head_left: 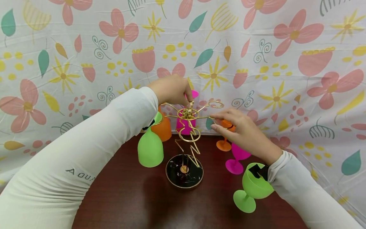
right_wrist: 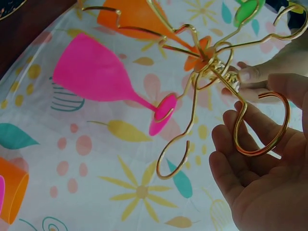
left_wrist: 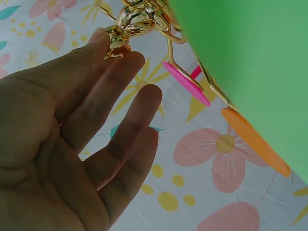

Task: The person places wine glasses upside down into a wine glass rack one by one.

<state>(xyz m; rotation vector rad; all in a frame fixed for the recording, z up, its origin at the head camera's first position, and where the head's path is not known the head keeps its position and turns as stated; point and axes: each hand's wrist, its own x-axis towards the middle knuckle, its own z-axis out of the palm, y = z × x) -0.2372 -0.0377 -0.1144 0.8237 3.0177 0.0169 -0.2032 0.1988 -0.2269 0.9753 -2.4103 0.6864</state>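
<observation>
A gold wire goblet rack (head_left: 195,148) stands on a round black marbled base (head_left: 176,178). My left hand (head_left: 172,90) reaches to its top, with thumb and index finger pinching the gold ball knob (left_wrist: 117,38). My right hand (head_left: 243,127) is at one of the rack's hooks (right_wrist: 240,137), fingers loosely extended around it; firm contact is unclear. Upside down on the rack hang a green goblet (head_left: 150,151), an orange goblet (head_left: 164,129) and a pink goblet (right_wrist: 94,70). The green one fills the right side of the left wrist view.
To the right, an orange goblet (head_left: 223,145), a pink goblet (head_left: 235,166) and a green goblet (head_left: 257,189) stand upright on the dark wooden table (head_left: 123,197), partly hidden by my right hand and wrist. A flowered cloth (head_left: 183,35) hangs behind.
</observation>
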